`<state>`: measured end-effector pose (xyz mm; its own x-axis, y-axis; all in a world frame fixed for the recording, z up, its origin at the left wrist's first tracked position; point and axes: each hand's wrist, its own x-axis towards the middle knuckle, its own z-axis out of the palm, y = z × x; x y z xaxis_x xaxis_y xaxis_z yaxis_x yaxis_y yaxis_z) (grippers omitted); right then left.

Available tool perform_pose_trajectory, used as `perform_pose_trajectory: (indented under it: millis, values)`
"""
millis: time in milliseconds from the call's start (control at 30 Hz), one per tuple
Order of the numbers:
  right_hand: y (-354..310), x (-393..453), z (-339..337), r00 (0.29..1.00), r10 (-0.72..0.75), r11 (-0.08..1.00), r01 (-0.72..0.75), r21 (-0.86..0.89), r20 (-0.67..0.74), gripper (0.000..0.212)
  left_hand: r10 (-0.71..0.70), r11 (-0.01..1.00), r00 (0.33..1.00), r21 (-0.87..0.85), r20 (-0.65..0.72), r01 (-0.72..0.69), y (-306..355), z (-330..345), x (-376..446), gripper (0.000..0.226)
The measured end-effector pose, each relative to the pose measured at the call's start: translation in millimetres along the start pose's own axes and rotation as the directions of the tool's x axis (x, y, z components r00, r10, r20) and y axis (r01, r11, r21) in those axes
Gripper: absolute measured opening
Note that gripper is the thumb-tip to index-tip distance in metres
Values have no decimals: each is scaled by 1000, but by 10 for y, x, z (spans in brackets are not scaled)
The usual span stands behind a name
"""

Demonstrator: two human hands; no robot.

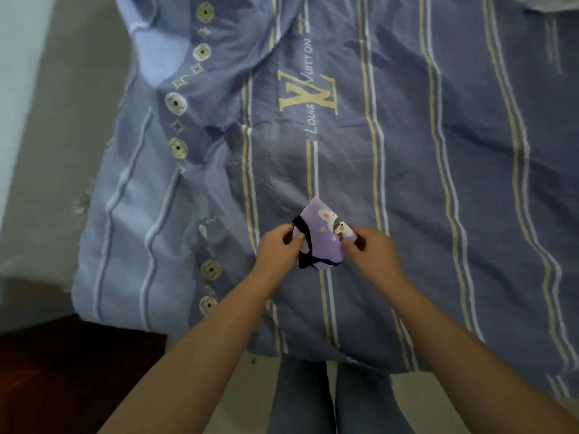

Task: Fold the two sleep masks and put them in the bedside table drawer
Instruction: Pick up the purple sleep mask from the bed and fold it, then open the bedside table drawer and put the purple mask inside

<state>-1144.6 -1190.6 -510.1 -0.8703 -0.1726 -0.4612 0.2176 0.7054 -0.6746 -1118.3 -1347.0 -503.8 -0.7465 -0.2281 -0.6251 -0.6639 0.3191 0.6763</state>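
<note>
Two bare forearms reach forward from the bottom edge, above a pair of legs in blue trousers (316,399) standing on a pale floor (247,386). At lower left sits a dark reddish-brown wooden surface (72,371), close beside the bed's edge; nothing lies between it and the hands. The left hand (277,247) and the right hand (372,250) each pinch one side of a single sleep mask (322,233), thumbs on top, fingers curled beneath, both grips closed on the fabric. The mask is held just over the bedding, near the bed's front edge, between the two hands. It is lilac, seemingly folded into a compact shape, with a cartoon bunny figure and a small yellow star printed on the upper face. A black elastic strap (305,245) loops across its left side and trails along the lower edge. Beyond lies a rumpled blue-grey duvet (438,151) with cream and white stripes, flower motifs and a large cream logo. A pale grey wall (37,120) rises at far left.
</note>
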Motion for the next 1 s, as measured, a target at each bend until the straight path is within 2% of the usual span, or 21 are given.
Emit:
perform_pose_trajectory:
  millis: [100, 167, 233, 300, 400, 500, 567, 667, 733, 767, 900, 1000]
  values:
    - [-439, -10, 212, 978, -182, 974, 194, -117, 105, 20, -27, 992, 978, -125, -208, 1, -236, -412, -348, 22]
    - [-793, -110, 494, 923, -309, 919, 352, -176, 230, 18, -117, 968, 934, -248, -338, 32, -483, -707, -690, 23]
    - [-1154, -328, 889, 827, -421, 839, 511, -188, 371, 16, -214, 937, 867, -345, -450, 52, -791, -992, -1123, 23]
    - [-1469, -670, 1343, 701, -491, 744, 647, -170, 518, 17, -283, 919, 781, -391, -556, 54, -1162, -1221, -1605, 17]
    - [-1806, -1315, 2070, 517, -514, 611, 781, -130, 685, 19, -401, 877, 629, -477, -666, 55, -1778, -1466, -2361, 16]
    - [-1986, -1986, 2784, 350, -494, 488, 869, -79, 796, 19, -519, 806, 514, -592, -684, 26, -2450, -1574, -3077, 12]
    - [-2040, -2429, 3281, 277, -459, 457, 888, -43, 844, 23, -588, 760, 439, -650, -680, 12, -2960, -1610, -3515, 11]
    - [-2051, -3029, 4019, 215, -404, 446, 895, -15, 889, 25, -683, 685, 337, -728, -648, -12, -3755, -1667, -4066, 12]
    - [-2004, -3352, 4516, 230, -370, 487, 873, -23, 900, 24, -722, 648, 295, -761, -626, -30, -4300, -1718, -4349, 14]
    - [-1971, -3486, 4732, 267, -350, 514, 856, -55, 898, 25, -740, 629, 285, -777, -610, -30, -4555, -1739, -4461, 16]
    - [-1839, -3832, 5406, 468, -261, 672, 716, -189, 844, 25, -777, 594, 266, -805, -570, 9, -5396, -1884, -4696, 19]
    - [-1816, -3866, 5626, 636, -221, 804, 547, -231, 739, 23, -758, 600, 317, -800, -570, -1, -5761, -1985, -4648, 19]
